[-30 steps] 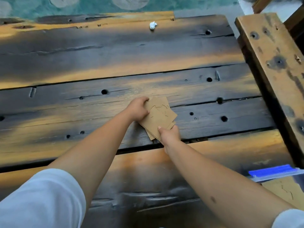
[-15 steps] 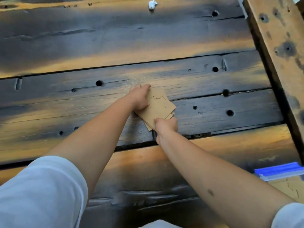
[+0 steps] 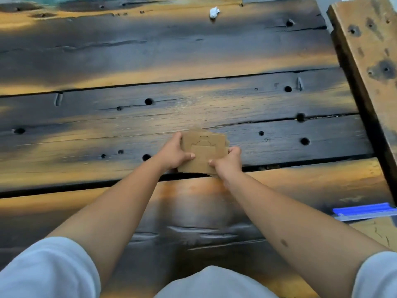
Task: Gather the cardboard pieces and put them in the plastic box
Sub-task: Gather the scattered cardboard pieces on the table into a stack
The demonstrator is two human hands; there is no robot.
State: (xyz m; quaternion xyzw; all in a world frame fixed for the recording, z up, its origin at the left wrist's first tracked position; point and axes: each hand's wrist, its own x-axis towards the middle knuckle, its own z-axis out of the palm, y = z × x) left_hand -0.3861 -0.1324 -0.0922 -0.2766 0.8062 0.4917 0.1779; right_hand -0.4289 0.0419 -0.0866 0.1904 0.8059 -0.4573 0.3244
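A small stack of brown cardboard pieces point(image 3: 204, 150) with cut-out outlines is held over the middle of the dark wooden table point(image 3: 193, 50). My left hand point(image 3: 175, 152) grips its left edge, thumb on top. My right hand point(image 3: 228, 163) grips its lower right corner. The stack lies roughly square to me, with a few edges fanned out at the back. At the right edge sits the plastic box point(image 3: 365, 212), clear with a blue rim, only partly in view. More cardboard point(image 3: 377, 232) lies inside it.
A crumpled white scrap point(image 3: 214, 12) lies near the table's far edge. A thick wooden beam point(image 3: 369, 61) runs along the right side. The planks have gaps and several round holes. My white sleeves fill the lower corners.
The stack has been turned from a diagonal to a squared position and drawn a little closer to me. Both hands have shifted to grip it at its sides.
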